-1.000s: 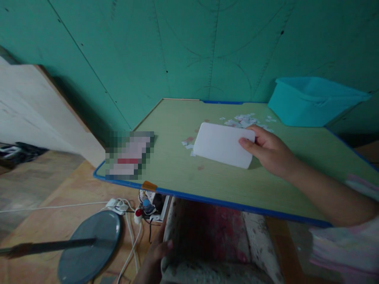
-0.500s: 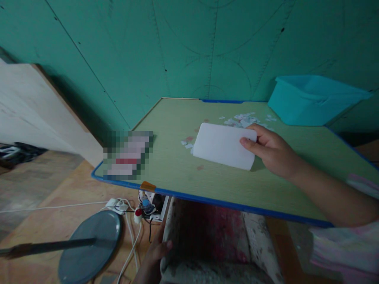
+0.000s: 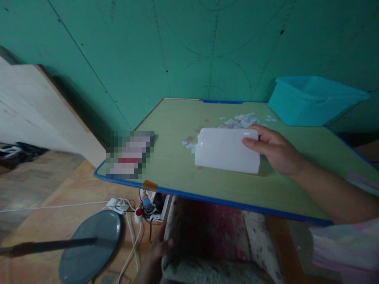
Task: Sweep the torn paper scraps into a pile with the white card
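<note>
A glossy white panel with rounded edges (image 3: 226, 152) is in my right hand (image 3: 275, 152), thumb on its face and fingers behind its right end. It is tilted above the pale green table top (image 3: 166, 157). Small white paper scraps (image 3: 242, 120) lie behind it, and a few more sit by its left edge. Below the table, my left hand (image 3: 156, 250) rests at the left side of a stained grey and red thing (image 3: 213, 232) whose kind I cannot make out. Its thumb shows, while the other fingers are mostly hidden.
A turquoise plastic bin (image 3: 308, 100) stands at the table's back right. On the left end lies a pixelated flat object (image 3: 130, 156). White cables and a power strip (image 3: 117, 206) are on the floor beside a round grey base with a pole (image 3: 91, 252). A green wall closes off the back.
The white panel has tipped, its top edge dropping slightly, and shifted a little right and down; its glossy face now catches light. My left hand has hardly moved.
</note>
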The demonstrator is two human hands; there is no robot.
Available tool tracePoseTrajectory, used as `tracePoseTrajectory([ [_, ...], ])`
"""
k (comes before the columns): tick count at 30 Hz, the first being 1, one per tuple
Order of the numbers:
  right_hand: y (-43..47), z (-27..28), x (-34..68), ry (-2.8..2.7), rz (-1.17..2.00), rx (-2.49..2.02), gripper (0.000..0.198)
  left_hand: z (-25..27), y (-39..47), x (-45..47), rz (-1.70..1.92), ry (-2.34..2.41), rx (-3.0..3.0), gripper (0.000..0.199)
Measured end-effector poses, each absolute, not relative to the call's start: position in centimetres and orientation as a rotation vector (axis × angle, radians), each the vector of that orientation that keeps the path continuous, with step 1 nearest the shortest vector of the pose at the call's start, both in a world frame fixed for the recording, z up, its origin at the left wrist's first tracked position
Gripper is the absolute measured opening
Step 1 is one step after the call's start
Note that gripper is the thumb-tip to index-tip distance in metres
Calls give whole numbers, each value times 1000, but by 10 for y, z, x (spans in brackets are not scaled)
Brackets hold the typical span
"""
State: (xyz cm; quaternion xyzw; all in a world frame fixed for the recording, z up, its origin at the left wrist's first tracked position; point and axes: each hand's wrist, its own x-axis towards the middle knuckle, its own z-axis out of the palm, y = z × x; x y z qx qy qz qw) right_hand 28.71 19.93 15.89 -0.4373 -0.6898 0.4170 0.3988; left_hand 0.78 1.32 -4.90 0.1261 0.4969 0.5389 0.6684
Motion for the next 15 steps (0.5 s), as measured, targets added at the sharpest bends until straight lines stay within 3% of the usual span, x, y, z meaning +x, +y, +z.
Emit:
tracePoseTrajectory([
  [10, 201, 154, 284, -1799, 1073, -1143, 29, -52, 12, 10, 1236, 1094, 260, 113],
  [15, 202, 152, 284, -1793, 1099, -1129, 29, -45, 14, 4, 1245, 1096, 252, 123],
])
